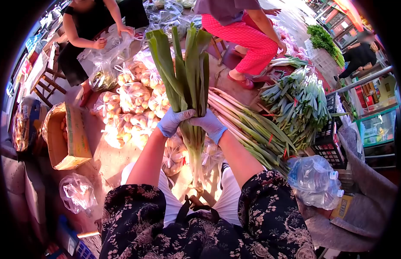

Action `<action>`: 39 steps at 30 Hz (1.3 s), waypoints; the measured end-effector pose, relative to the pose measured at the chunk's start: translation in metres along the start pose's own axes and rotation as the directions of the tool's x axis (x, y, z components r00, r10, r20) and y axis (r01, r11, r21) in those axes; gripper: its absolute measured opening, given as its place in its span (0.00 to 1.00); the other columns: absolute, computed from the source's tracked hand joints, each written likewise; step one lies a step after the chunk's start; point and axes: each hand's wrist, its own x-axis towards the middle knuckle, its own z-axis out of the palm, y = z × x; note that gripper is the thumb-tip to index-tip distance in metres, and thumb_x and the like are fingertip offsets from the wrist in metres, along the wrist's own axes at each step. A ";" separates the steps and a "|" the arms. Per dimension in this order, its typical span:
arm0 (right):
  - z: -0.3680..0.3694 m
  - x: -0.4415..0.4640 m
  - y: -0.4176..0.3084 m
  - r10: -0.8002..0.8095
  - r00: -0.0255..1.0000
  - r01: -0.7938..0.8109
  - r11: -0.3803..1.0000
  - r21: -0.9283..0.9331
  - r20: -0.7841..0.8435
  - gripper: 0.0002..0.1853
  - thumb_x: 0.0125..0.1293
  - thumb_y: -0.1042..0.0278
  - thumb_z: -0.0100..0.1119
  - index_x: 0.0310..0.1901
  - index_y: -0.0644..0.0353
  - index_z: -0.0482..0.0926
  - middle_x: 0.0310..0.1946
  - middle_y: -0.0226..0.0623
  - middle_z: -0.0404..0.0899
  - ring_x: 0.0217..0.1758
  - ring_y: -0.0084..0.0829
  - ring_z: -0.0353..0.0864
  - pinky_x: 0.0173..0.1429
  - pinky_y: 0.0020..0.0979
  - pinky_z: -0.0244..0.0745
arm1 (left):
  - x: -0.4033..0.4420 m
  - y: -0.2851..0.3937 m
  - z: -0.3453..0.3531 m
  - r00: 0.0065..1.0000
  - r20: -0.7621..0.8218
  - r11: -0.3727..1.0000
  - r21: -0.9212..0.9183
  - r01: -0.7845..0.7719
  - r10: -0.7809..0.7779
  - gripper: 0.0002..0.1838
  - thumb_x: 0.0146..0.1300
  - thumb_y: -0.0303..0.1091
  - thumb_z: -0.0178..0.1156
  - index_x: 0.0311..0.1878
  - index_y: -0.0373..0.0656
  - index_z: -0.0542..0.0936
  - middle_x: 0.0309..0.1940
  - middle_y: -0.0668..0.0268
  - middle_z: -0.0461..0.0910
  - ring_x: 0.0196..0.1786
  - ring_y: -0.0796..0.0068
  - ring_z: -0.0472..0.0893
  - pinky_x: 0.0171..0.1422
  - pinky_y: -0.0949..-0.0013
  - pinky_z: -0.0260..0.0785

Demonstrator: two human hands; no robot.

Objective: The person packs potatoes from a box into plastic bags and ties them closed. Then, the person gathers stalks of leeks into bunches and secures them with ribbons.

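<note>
My left hand (175, 122) and my right hand (210, 126), both in pale blue gloves, are wrapped round the middle of a bundle of leeks (187, 82). The bundle stands upright in front of me, its broad green leaves at the top and its pale root ends (197, 183) down between my knees. To its left and behind it lie clear plastic bags of round yellowish produce (133, 97). More long leeks (248, 125) are spread on the ground to the right, beside a pile of tied green bunches (295, 101).
An open cardboard box (69, 136) and a crumpled plastic bag (77, 193) are at the left. Large plastic bottles (314, 181) and a black crate (330, 144) stand at the right. One person handles a plastic bag (108, 52); another in pink trousers (248, 41) bends at the back.
</note>
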 end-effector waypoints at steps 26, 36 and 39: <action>-0.014 0.009 0.004 -0.125 0.976 0.071 0.958 -0.277 -0.181 0.23 0.43 0.69 0.69 0.44 0.64 0.75 0.36 0.33 0.79 0.38 0.22 0.76 0.44 0.25 0.72 | 0.005 -0.024 0.006 0.995 -0.013 0.973 0.210 -0.094 0.099 0.31 0.49 0.39 0.67 0.56 0.40 0.67 0.46 0.67 0.74 0.50 0.75 0.73 0.54 0.70 0.66; -0.012 -0.004 -0.049 -0.111 0.994 0.111 0.994 -0.004 0.018 0.23 0.44 0.74 0.66 0.46 0.62 0.74 0.39 0.29 0.77 0.42 0.24 0.75 0.49 0.27 0.70 | 0.000 -0.030 0.017 0.988 0.088 0.971 0.217 0.105 -0.127 0.30 0.43 0.30 0.71 0.52 0.42 0.71 0.46 0.68 0.75 0.48 0.77 0.73 0.54 0.70 0.67; -0.017 -0.008 -0.026 -0.069 0.997 0.070 0.996 -0.053 0.027 0.27 0.44 0.70 0.68 0.50 0.61 0.71 0.43 0.29 0.75 0.45 0.24 0.73 0.52 0.27 0.68 | 0.003 -0.056 -0.004 0.989 0.099 0.945 0.317 0.077 -0.114 0.29 0.44 0.30 0.70 0.51 0.41 0.71 0.45 0.68 0.76 0.47 0.76 0.74 0.54 0.70 0.67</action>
